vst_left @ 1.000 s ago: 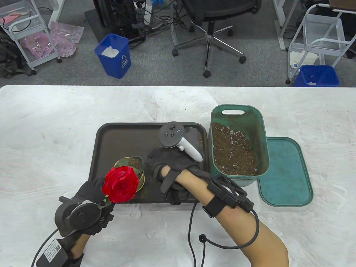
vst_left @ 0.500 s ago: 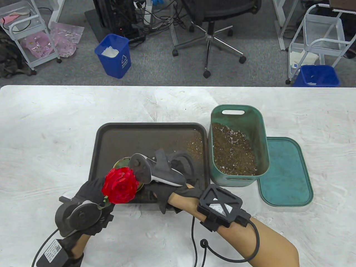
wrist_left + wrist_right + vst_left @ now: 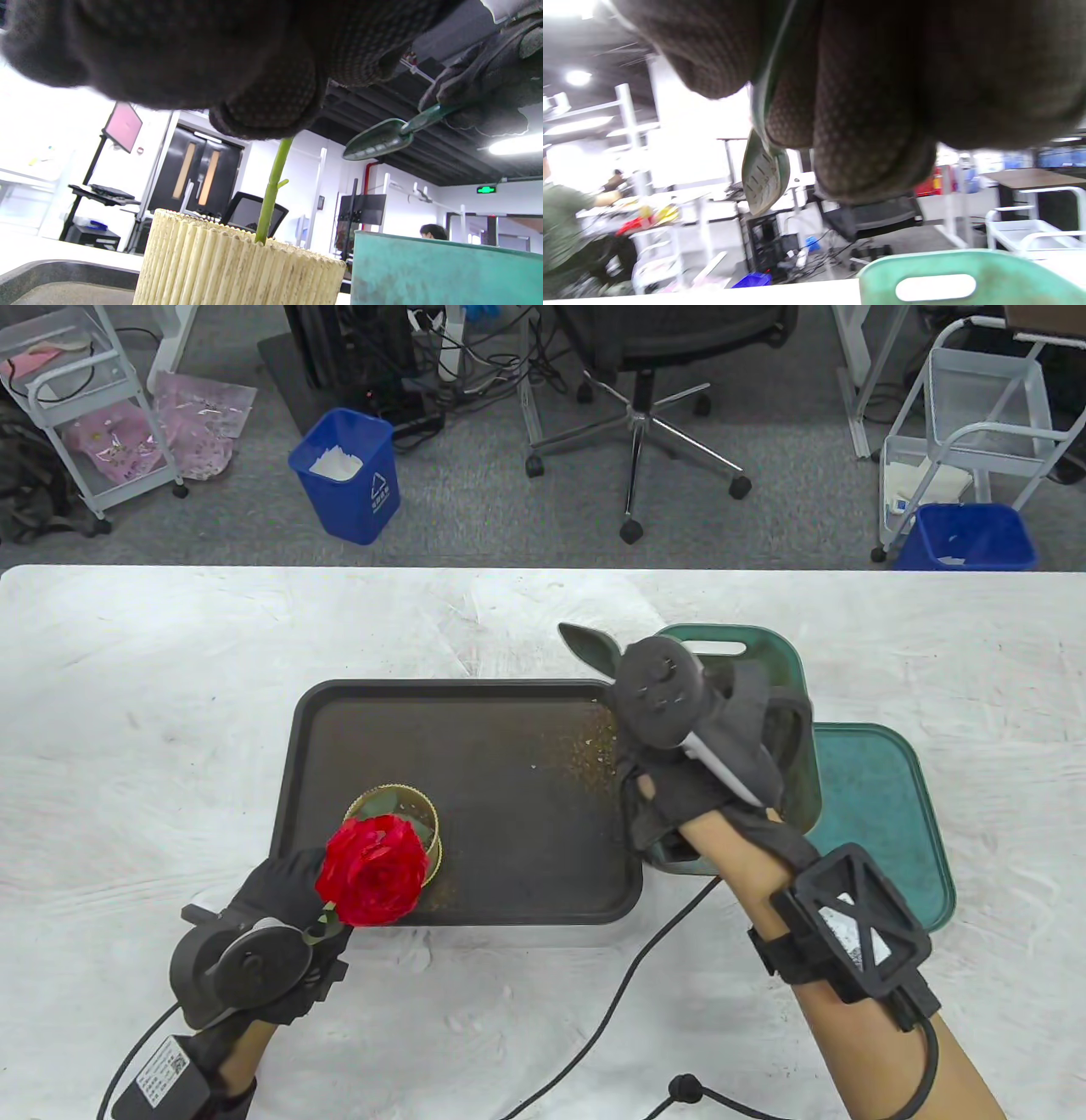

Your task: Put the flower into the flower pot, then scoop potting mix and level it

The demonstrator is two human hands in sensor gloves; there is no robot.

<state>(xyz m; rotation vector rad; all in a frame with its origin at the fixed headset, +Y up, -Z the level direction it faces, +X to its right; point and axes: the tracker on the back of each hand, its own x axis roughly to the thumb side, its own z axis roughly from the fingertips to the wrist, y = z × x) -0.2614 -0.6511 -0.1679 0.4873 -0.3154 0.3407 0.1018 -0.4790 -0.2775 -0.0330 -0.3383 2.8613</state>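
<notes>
A red rose (image 3: 371, 869) stands with its green stem (image 3: 271, 190) down inside the ribbed cream flower pot (image 3: 394, 823) on the black tray (image 3: 509, 780). My left hand (image 3: 284, 886) pinches the stem just under the bloom. My right hand (image 3: 679, 789) hovers over the green bin (image 3: 704, 636) of potting mix and covers most of it. It grips the handle of a green scoop (image 3: 590, 645), whose blade points up and to the far left. In the left wrist view the scoop (image 3: 377, 140) hangs high above the bin wall (image 3: 424, 271). The mix itself is hidden.
The bin's green lid (image 3: 882, 814) lies flat to the right of the bin. Spilled mix specks (image 3: 585, 746) dot the tray's right side. A black cable (image 3: 611, 1010) trails over the white table near the front edge.
My right hand left the pot and swung right and back to above the green bin, with the scoop now showing. The left hand and the rose stayed put.
</notes>
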